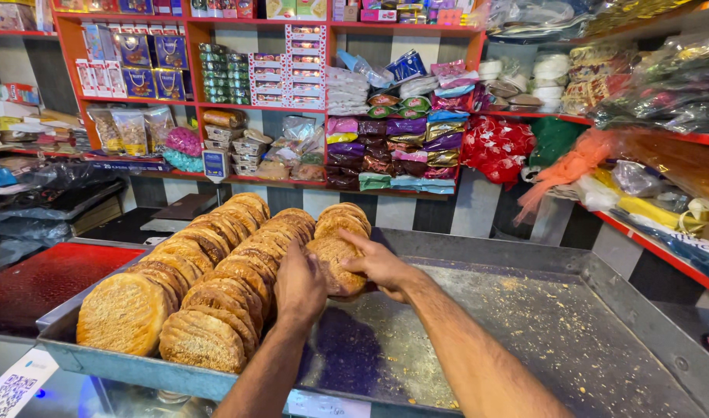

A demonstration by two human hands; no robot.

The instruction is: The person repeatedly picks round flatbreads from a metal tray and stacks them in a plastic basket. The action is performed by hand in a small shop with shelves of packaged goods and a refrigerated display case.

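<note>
Round, sesame-crusted flat breads stand on edge in three leaning rows on a large metal tray [571, 325]. My left hand [299, 285] rests against the near end of the middle row [238, 282], fingers curled on a bread. My right hand [379, 263] grips the front bread of the right row [335, 259], fingers wrapped over its top edge. The left row [126, 313] ends nearest me with a big golden bread facing the camera.
The tray's right half is bare metal with scattered crumbs. A dark red surface [45, 279] lies to the left. Red shelves [331, 101] packed with boxes and bagged goods fill the back wall and the right side. A printed card [10, 387] sits at the lower left.
</note>
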